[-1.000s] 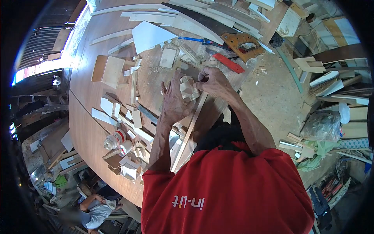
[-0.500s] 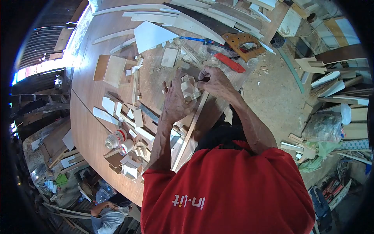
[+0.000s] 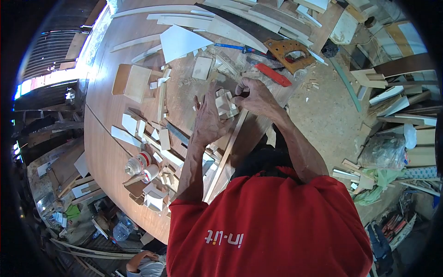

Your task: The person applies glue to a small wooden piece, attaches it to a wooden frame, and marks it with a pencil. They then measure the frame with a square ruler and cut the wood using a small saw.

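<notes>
Small wooden piece (image 3: 225, 104) between both hands, low on tabletop (image 3: 104, 134). Left hand (image 3: 207, 121) open, fingers stretched along its left side, firm hold not clear. Right hand (image 3: 256, 97) curled in at its right edge; can't tell whether fingertips close fully or grip anything. Handsaw (image 3: 286, 51) beyond, red strip (image 3: 273, 75) just beside its handle. Two bottles (image 3: 150, 173) over left, among wood scraps.

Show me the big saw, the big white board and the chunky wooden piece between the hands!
Big saw (image 3: 277, 49): head view, on its brown handle.
Big white board (image 3: 182, 43): head view, near its middle.
Chunky wooden piece (image 3: 224, 104): head view, on its pale, uncovered middle.
</notes>
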The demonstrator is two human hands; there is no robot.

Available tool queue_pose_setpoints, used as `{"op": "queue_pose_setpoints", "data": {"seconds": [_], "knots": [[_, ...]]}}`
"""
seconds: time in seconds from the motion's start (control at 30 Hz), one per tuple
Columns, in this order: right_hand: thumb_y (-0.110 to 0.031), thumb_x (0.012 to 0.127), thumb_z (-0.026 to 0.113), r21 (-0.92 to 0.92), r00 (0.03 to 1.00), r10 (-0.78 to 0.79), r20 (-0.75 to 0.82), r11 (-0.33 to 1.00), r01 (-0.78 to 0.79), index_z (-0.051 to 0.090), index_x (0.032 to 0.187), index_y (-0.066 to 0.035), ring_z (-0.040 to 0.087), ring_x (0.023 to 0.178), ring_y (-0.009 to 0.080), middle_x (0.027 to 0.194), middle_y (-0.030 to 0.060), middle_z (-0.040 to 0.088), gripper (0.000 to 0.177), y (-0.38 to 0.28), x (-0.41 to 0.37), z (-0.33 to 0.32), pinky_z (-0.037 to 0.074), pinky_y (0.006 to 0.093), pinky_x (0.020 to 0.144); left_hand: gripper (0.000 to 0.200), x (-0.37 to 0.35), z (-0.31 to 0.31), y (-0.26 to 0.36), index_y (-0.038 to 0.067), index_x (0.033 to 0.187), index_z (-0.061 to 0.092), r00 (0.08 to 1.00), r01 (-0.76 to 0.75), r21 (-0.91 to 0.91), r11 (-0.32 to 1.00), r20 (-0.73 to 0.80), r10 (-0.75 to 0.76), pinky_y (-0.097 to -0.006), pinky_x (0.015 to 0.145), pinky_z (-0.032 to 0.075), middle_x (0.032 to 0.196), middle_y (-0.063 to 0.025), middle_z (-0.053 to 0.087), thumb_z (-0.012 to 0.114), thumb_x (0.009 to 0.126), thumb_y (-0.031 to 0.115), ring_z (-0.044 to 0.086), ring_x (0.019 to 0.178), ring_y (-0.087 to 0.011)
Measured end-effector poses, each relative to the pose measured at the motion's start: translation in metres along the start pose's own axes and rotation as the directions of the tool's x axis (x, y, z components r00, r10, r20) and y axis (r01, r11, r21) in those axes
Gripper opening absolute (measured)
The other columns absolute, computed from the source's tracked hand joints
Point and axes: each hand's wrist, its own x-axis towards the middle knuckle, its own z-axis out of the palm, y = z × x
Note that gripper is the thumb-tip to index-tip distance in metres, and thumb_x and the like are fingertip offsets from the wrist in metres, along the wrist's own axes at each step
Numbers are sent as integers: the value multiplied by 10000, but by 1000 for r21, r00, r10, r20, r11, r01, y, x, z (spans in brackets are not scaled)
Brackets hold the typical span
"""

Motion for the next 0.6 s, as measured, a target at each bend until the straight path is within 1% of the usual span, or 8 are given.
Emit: {"op": "queue_pose_setpoints", "data": {"seconds": [0.07,0.17,0.27,0.3,0.33,0.37,0.47,0.6], "knots": [[-147,725,736,-11,1000,15,2,1000,-15,602,857,-7,642,839,190,852,92,646,234,-1,0,0,499,309,761,1085,-1,1,-1,-3,1470,95,1000,-1,-7,1000,6,1,-594,1106,102,1375,-177,400,786,661,208,379,1294,-373],[-144,722,732,-6,1000,13,1,1000,-13,601,856,-7,631,815,178,836,84,642,232,3,2,1,496,309,749,1091,-1,1,0,-6,1472,83,1000,0,-5,1000,-6,-1,-593,1107,101,1385,-177,393,783,663,212,371,1304,-373],[-170,712,735,36,1000,31,3,999,-31,648,880,-7,640,751,207,821,107,667,250,6,3,2,510,312,711,1091,-2,2,-1,-10,1472,76,1000,-17,5,1000,-18,17,-593,1110,95,1394,-178,389,776,666,213,364,1313,-375],[-155,721,736,42,999,48,21,998,-49,629,875,-3,620,756,182,811,90,649,241,5,4,2,499,305,715,1091,-2,3,-1,-10,1472,76,1000,-18,6,1000,-15,18,-593,1110,95,1394,-178,389,776,666,213,364,1313,-375],[-140,731,737,48,997,64,37,997,-66,610,870,1,600,761,157,801,74,631,235,5,4,2,487,298,718,1085,-1,4,-2,-17,1463,98,1000,-15,2,1000,-26,15,-619,1103,93,1380,-194,408,768,667,291,371,1309,-381],[-140,731,737,49,997,65,34,997,-67,610,870,1,600,761,157,801,74,631,235,5,4,2,487,298,718,1088,0,4,-2,-24,1455,121,999,-12,-1,1000,-37,12,-646,1097,90,1366,-211,426,760,667,368,377,1305,-387],[-138,734,741,46,997,70,39,996,-72,613,883,4,605,762,155,811,77,634,242,3,4,1,489,286,711,1076,0,2,-2,-17,1452,133,1000,-6,-29,1000,-7,6,-649,1095,91,1368,-205,423,760,664,362,378,1304,-394],[-121,733,743,84,1000,15,12,996,-16,604,887,9,611,766,157,827,87,642,245,7,5,4,500,295,696,1064,0,2,-3,-10,1448,146,1000,-25,-21,999,-18,24,-651,1091,93,1361,-205,427,764,667,365,381,1300,-400]]}}
